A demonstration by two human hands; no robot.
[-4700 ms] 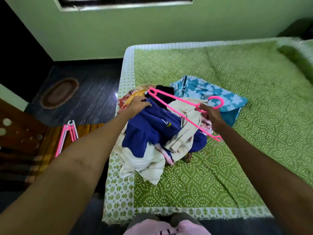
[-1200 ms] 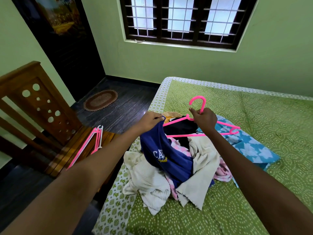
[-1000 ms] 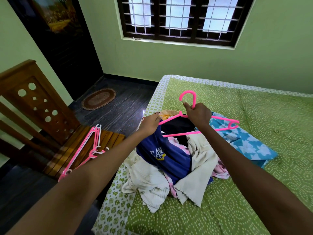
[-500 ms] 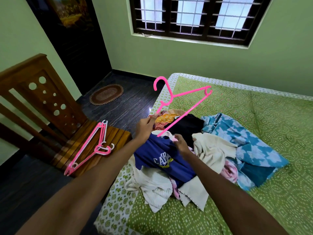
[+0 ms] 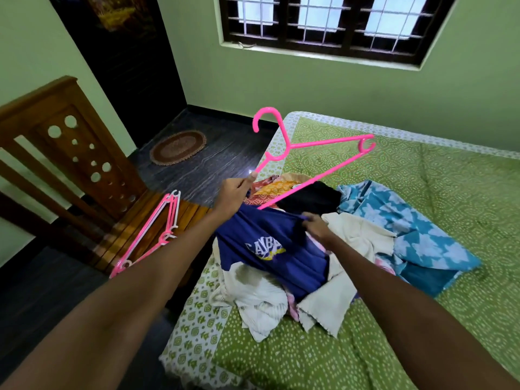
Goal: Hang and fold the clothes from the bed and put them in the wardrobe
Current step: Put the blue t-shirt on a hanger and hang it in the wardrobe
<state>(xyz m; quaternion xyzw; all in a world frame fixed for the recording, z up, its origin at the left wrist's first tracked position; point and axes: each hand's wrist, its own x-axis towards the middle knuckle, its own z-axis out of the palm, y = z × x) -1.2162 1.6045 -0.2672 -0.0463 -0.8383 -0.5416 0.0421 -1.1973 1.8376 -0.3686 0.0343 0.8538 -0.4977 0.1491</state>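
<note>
Clothes point(image 5: 309, 266) beside spare hangers point(image 5: 157, 229)

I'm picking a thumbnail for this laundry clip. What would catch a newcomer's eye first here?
The bright pink hanger, raised above the bed's near-left corner in the left hand, stands out most. Just below it, both hands hold up a navy blue T-shirt with a printed logo, the right hand pinching its upper edge over the heap of clothes. A bundle of spare pink hangers lies on the wooden chair at left.
</note>
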